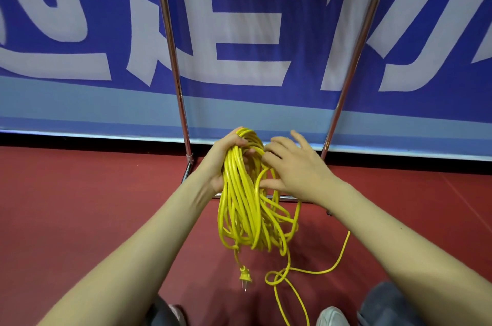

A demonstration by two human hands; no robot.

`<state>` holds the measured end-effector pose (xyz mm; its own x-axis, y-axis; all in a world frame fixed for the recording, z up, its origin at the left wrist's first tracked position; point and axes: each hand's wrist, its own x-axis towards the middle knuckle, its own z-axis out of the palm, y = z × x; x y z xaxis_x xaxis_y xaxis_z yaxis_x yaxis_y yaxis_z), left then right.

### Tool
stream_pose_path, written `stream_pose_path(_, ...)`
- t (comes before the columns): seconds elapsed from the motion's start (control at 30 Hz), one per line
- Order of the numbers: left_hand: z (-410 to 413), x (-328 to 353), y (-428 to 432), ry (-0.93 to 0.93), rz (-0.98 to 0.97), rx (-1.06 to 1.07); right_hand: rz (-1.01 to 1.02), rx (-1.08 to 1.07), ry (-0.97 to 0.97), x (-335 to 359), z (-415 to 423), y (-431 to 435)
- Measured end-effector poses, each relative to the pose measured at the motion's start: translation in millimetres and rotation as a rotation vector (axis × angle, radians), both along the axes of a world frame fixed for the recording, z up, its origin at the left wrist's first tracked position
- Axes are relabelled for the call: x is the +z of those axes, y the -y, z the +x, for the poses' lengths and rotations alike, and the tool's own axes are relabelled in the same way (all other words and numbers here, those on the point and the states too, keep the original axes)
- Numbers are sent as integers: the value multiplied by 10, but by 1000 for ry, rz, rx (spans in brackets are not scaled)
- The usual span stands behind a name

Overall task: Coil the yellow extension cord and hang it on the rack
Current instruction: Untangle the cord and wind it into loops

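From the head camera, the left hand (226,158) is clenched around the top of the yellow extension cord (245,200), whose many loops hang down in a long bundle in front of the person. The right hand (295,168) rests against the bundle's right side with its fingers (274,151) loosely spread, thumb and fingertips pinching one strand near the top. The plug (244,276) dangles below the loops, just above the red floor (80,206), and a loose length of cord trails across the floor toward the lower right. Behind the hands stands the metal rack (173,59), its two chrome uprights rising in front of a blue and white banner (253,32). A shoe (331,316) shows at the bottom edge
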<state>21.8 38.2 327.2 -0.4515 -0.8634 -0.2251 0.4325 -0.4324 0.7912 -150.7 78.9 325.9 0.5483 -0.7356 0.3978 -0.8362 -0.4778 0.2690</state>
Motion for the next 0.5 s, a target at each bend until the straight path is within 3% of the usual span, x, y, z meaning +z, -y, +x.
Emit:
stream_pose_path(0.13,-7,-44,-15,20,40,-24,18,-69,133,61,-44,0)
stream_pose_path(0.37,17,-17,-31,48,-15,-48,385,-266,219,162,-26,-30)
stream_pose_path(0.5,-7,-67,-23,48,-82,-120,588,-58,639,243,-35,2)
